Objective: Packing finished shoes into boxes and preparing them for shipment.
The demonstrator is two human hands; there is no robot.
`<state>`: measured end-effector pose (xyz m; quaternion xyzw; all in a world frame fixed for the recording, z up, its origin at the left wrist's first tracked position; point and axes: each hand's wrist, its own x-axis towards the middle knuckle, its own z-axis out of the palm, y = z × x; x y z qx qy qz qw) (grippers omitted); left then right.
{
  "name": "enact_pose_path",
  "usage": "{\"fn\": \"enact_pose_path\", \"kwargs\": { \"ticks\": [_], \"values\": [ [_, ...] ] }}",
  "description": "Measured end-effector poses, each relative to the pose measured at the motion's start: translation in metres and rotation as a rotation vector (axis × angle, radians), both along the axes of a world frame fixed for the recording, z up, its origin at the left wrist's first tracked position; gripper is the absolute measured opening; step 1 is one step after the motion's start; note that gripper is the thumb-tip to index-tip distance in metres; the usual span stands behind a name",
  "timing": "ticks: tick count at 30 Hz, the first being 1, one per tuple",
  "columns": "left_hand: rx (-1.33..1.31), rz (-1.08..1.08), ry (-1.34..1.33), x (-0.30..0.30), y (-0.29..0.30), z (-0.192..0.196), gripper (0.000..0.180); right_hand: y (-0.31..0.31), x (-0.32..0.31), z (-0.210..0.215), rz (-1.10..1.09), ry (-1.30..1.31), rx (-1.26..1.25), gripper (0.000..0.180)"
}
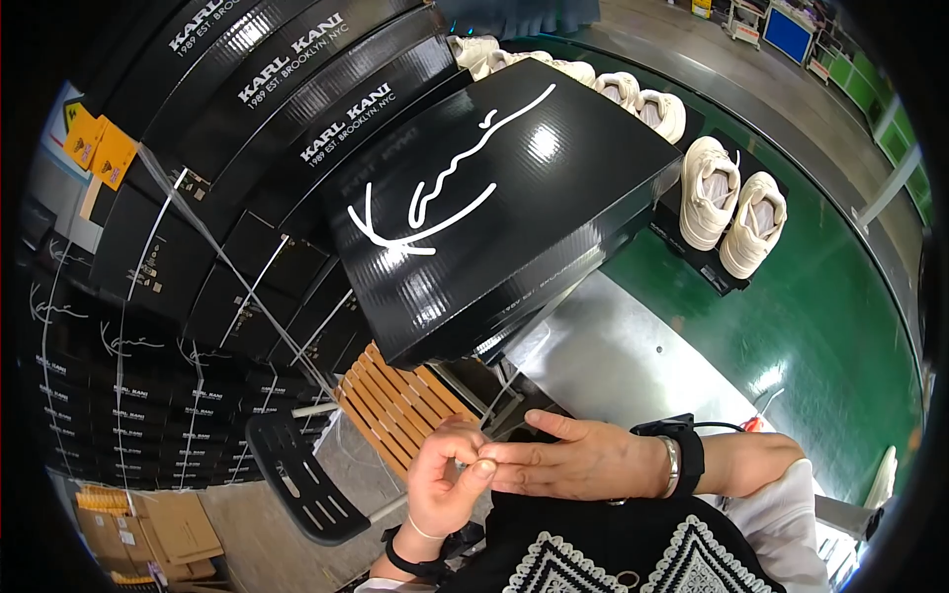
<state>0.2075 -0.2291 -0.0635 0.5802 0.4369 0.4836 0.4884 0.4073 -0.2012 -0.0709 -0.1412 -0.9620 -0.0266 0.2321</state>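
My left hand [445, 479] is closed, thumb and forefinger pinched together at the fingertips of my right hand. Whatever lies in that pinch, if anything, is too small to make out. My right hand [578, 455] reaches in from the right with its fingers stretched out flat and its thumb apart; I see nothing held in it. Both hands are in front of my body, nearest to the slatted wooden seat [395, 405] and the bare metal tabletop [633, 346]. Beyond them, a large glossy black shoe box [524, 188] with a white scrawl on its lid sits closed.
A pair of cream sneakers [709, 193] stands on a black box at the right, on the green table [840, 287]. More cream shoes [618, 89] line up behind the large box. Stacked black boxes [213, 208] fill the left, and a black chair back [301, 479] stands below them.
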Motion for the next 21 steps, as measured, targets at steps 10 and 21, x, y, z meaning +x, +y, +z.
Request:
{"fn": "enact_pose_path", "kwargs": {
  "ticks": [10, 21],
  "values": [
    [0.099, -0.053, 0.092, -0.016, 0.013, 0.010, 0.019, 0.001, 0.000, 0.001, -0.013, 0.053, -0.052, 0.037],
    [0.302, -0.227, 0.339, -0.023, 0.026, 0.034, 0.008, 0.007, -0.001, 0.031, 0.294, 0.438, -0.696, 0.036]
  ]
}}
